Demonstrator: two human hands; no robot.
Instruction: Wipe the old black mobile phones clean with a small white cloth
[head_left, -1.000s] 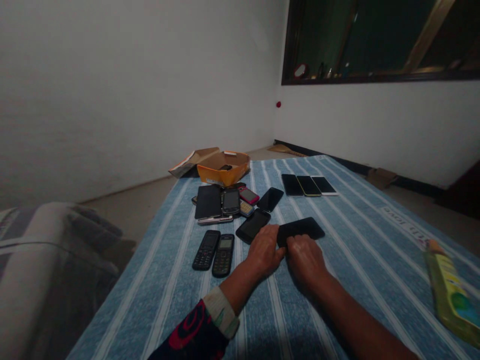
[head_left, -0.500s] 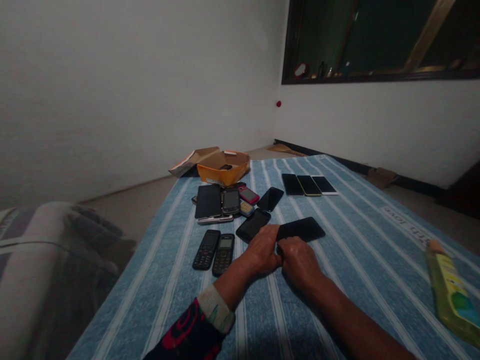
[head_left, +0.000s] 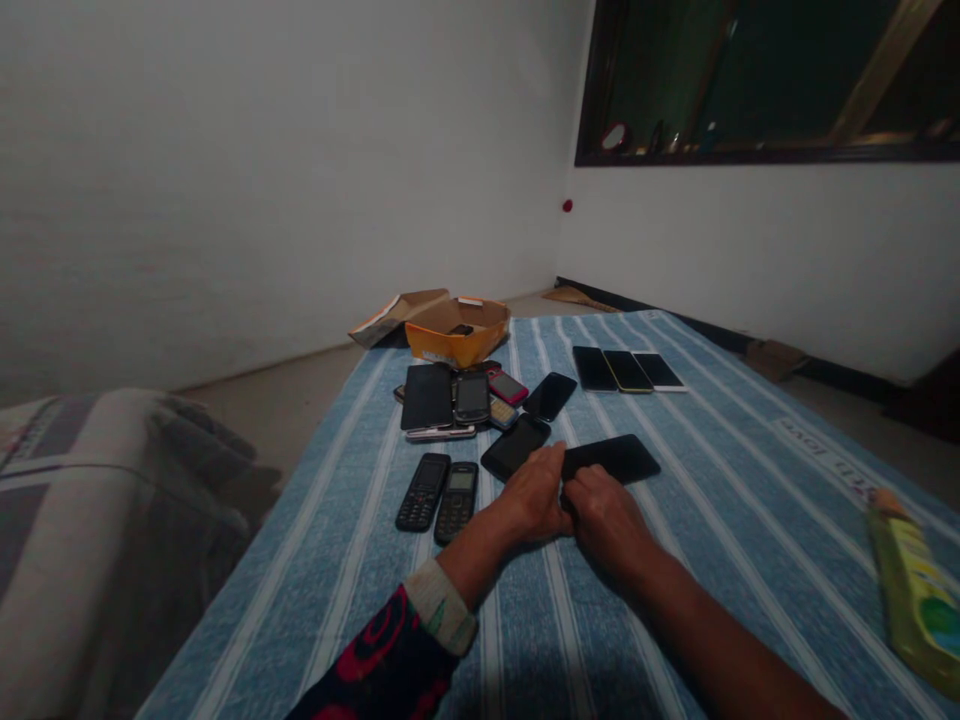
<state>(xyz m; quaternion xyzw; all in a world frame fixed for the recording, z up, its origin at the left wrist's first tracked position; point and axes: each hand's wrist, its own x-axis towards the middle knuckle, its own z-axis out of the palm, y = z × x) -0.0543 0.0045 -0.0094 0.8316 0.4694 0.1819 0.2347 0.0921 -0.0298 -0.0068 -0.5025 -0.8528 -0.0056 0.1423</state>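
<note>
Side by side at the left end of a black phone (head_left: 619, 458), my left hand (head_left: 534, 498) and right hand (head_left: 606, 515) worked close together, right fingers curled; with the fingertips hidden, I could not tell whether either was clamped on it. The phone lay flat on the striped blue cloth (head_left: 300, 580), its uncovered part pointing from my hands toward 2 o'clock. A dark smartphone (head_left: 516, 447) lay just past my left hand at 11 o'clock, and a second dark smartphone (head_left: 550, 397) farther off at 12. At 9 o'clock, two keypad phones, an outer one (head_left: 423, 492) and an inner one (head_left: 457, 502), lay near my left wrist. A pile of phones (head_left: 427, 396) sat at 10 o'clock, with an open orange box (head_left: 457, 345) beyond it at 11. Three more handsets (head_left: 628, 371) lined up at 1 o'clock. Well apart at 3 o'clock, a bottle of yellowish liquid (head_left: 911, 600) rested on the cloth.
</note>
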